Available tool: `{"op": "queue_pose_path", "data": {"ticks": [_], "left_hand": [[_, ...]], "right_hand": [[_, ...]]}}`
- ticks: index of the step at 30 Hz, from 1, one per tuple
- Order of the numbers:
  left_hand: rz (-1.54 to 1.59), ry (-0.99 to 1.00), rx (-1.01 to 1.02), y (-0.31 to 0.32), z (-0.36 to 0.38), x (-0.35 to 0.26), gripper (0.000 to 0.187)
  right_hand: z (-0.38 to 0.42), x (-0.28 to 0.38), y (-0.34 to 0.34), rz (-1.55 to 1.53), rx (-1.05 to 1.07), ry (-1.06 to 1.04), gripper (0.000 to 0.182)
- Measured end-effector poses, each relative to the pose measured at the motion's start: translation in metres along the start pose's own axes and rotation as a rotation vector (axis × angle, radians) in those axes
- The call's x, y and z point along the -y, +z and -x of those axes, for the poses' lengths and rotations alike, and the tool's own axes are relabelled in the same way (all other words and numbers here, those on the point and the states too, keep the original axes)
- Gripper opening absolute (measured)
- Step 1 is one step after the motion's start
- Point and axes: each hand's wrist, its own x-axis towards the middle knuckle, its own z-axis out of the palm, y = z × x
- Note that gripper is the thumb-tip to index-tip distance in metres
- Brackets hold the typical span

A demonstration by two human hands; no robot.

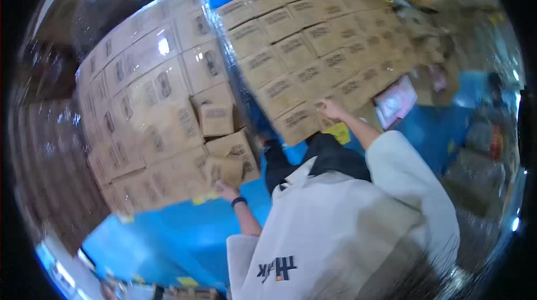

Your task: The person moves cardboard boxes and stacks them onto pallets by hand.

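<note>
My left hand (226, 191), with a dark band on its wrist, is at the near edge of a small brown cardboard box (225, 169). Its fingers look closed on that edge, though blur softens them. The box sits tilted at the corner of the left stack of cartons (162, 126), beside a printed carton (232, 148) and another small box (217, 119). My right hand (331, 109) is at the near edge of the right stack of cartons (291, 90), its fingers curled. What it may hold there is too small to make out.
Clear wrap covers part of the left stack, and a narrow gap separates the two stacks. Blue floor (168, 238) shows around them. A pink-and-white package (395, 101) lies right of my right hand. A yellow label (338, 132) shows near my legs.
</note>
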Motion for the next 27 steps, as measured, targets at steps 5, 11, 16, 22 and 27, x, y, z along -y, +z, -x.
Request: {"op": "queue_pose_path", "data": {"ticks": [5,11,16,22,27], "left_hand": [[-0.940,0.062,-0.358,0.005,0.004,0.000,0.056],[-0.297,0.651,-0.335,0.060,0.024,-0.016,0.053],[-0.045,0.435,0.150,0.091,0.178,-0.085,0.045],[-0.356,0.352,0.608,0.084,0.226,-0.005,0.040],[-0.215,0.171,0.671,0.081,0.276,-0.050,0.028]], "right_hand": [[0.068,-0.172,-0.107,-0.014,-0.405,0.209,0.052],[0.146,-0.228,-0.244,0.028,-0.669,0.668,0.095],[0.130,-0.280,-0.361,0.173,-0.656,0.686,0.116],[0.075,-0.339,-0.440,0.281,-0.431,0.651,0.130],[0.019,-0.373,-0.434,0.300,-0.316,0.623,0.133]]}}
